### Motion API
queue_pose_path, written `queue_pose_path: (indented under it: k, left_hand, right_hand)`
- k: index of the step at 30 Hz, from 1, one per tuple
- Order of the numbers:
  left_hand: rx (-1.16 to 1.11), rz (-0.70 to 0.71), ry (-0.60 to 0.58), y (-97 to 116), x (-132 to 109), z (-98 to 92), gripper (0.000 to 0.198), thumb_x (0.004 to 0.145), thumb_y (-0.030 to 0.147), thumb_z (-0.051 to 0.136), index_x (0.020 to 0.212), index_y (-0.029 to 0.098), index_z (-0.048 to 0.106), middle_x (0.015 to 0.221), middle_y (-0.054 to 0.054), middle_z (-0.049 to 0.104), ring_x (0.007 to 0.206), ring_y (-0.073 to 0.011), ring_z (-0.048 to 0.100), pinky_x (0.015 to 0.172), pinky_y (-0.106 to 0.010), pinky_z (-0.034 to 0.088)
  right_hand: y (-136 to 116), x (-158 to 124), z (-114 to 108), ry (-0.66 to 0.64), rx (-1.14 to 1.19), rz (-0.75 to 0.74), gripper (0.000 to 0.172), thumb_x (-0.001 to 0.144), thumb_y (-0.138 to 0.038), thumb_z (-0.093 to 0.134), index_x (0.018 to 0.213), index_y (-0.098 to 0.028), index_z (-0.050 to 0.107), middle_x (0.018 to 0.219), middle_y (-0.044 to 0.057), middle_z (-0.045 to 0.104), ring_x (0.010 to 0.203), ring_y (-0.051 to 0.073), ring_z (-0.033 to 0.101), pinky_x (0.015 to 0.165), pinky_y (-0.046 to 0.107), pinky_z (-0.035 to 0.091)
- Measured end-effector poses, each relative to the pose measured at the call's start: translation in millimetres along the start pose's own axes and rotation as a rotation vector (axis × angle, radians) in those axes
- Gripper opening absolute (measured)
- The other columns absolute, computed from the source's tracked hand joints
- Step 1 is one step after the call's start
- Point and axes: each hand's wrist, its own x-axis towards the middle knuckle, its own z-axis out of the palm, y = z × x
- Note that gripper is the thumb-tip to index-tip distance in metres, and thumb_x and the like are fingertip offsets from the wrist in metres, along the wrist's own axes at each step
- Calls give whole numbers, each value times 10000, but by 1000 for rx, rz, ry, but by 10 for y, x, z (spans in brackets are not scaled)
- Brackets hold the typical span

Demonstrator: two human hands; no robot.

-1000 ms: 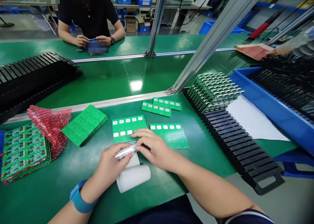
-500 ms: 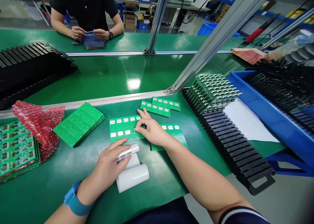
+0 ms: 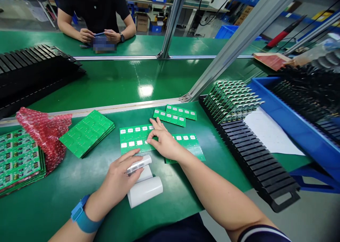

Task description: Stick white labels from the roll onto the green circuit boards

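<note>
My left hand [image 3: 119, 176] is closed around the curled strip of white labels [image 3: 142, 163], thumb and fingers on either side. The strip's backing paper [image 3: 146, 191] curls down onto the mat below. My right hand [image 3: 162, 140] pinches thumb and forefinger at the lower row of a green circuit board [image 3: 127, 137], its other fingers stretched out over the board. A small white label [image 3: 146, 142] shows at those fingertips, partly covered. White labels fill the visible upper row, and several sit in the lower one. Under my right wrist lies another labelled green board [image 3: 190, 148].
Two narrow labelled boards [image 3: 170, 117] lie behind. Left are a stack of bare green boards [image 3: 87, 133], red bubble wrap [image 3: 45, 132] and populated boards [image 3: 18, 160]. A black slotted rack [image 3: 255, 157] and blue bin [image 3: 292, 121] stand right. A co-worker [image 3: 95, 15] sits opposite.
The whole view has shifted slightly to the right. Both hands keep nearly the same pose, the right still pinched at the board's lower row and the left still on the label strip.
</note>
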Motion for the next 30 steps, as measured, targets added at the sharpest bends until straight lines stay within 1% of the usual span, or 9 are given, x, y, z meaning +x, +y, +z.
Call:
queue_pose_path:
  k: [7,12,18,20,22,24,26,28,30]
  left_hand:
    - [7,-11,-6,6,0,12,215,906,122,684,1093,220,726,1140,-82,797,1163,-261,735,942,-363,644]
    - [1,-55,-15,5,2,1,200,897,153,696,1085,217,730,1200,-106,778,1144,-273,743,933,-394,647]
    - [-3,-88,-22,30,23,-35,193,888,173,704,1068,231,739,1201,-97,764,1091,-263,752,930,-409,635]
    - [-4,-115,-6,46,26,-39,192,877,179,711,1059,237,730,1108,-72,780,998,-242,768,876,-383,642]
    - [-13,-168,15,65,24,-40,213,859,179,724,1062,239,700,998,-38,786,880,-213,773,789,-339,646]
    - [-45,-225,31,82,19,-38,270,844,189,743,1094,235,652,956,-20,787,823,-194,774,730,-302,641]
    - [-82,-253,50,93,13,-33,331,842,212,757,1135,228,606,970,-24,792,834,-189,780,726,-287,641]
    - [-89,-259,62,95,5,-27,367,847,227,761,1164,224,576,984,-32,795,852,-189,785,744,-289,643]
    - [-77,-248,66,88,-2,-20,363,857,222,752,1167,224,565,984,-34,796,854,-188,789,755,-292,644]
  right_hand:
    - [17,-9,52,52,-82,-6,80,863,-173,704,863,-185,625,1661,149,333,1595,334,87,1272,627,139]
    - [55,21,66,143,-97,1,344,826,-240,775,1097,-201,567,1577,183,462,1579,340,202,1273,622,170]
    - [83,75,70,240,-185,-46,348,836,-326,802,1098,-190,618,1397,161,629,1523,391,335,1256,673,162]
    - [31,2,57,289,-189,-113,310,870,-337,775,1115,-199,644,1394,158,628,1502,388,369,1237,677,221]
    - [-55,-129,45,291,-146,-258,251,928,-318,710,1152,-215,664,1393,149,629,1437,353,457,1192,633,350]
    - [-153,-275,46,206,-74,-429,214,976,-294,647,1177,-229,679,1335,129,668,1316,306,559,1104,557,479]
    - [-235,-387,66,89,-28,-545,207,1007,-263,598,1189,-237,692,1216,102,721,1169,268,631,1027,505,543]
    - [-283,-437,102,30,-24,-589,211,1019,-228,574,1180,-236,710,1114,85,748,1051,247,660,986,483,565]
    - [-295,-435,142,35,-37,-607,209,1015,-195,574,1150,-225,731,1042,78,760,975,238,669,955,469,579]
